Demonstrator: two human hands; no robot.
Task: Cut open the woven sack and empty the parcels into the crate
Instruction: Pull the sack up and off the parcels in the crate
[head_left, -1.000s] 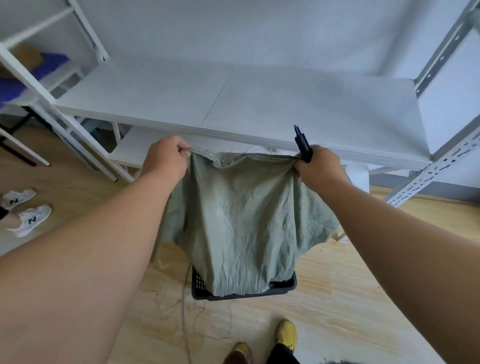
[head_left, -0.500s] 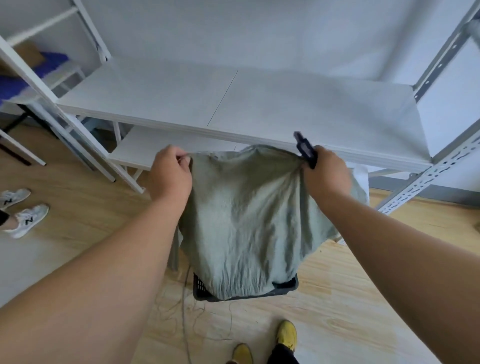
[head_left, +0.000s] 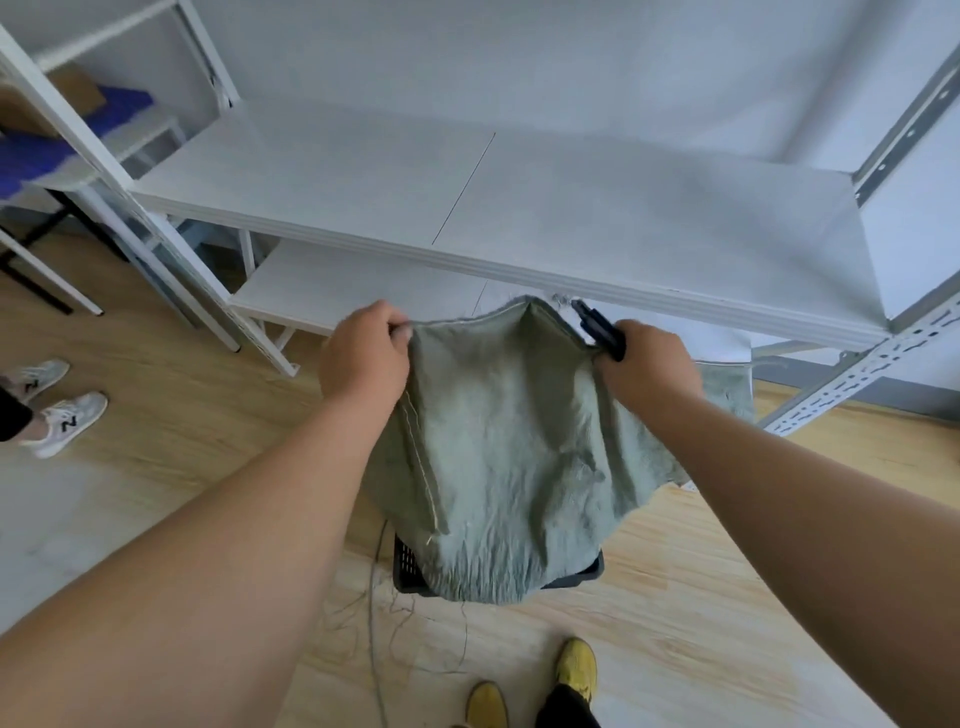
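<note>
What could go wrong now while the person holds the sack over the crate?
The right hand grips both the sack and a black cutter; the tool could slip, or nick the fabric or the left hand. The sack hides most of the crate, so parcels might miss it unseen. Loose threads on the floor near the yellow shoes could catch a foot.

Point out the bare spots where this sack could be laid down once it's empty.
The white shelf top behind both hands is bare from post to post. The lower shelf by the left hand is bare too. Around the crate the floor is crowded: sack, loose threads, yellow shoes.
</note>
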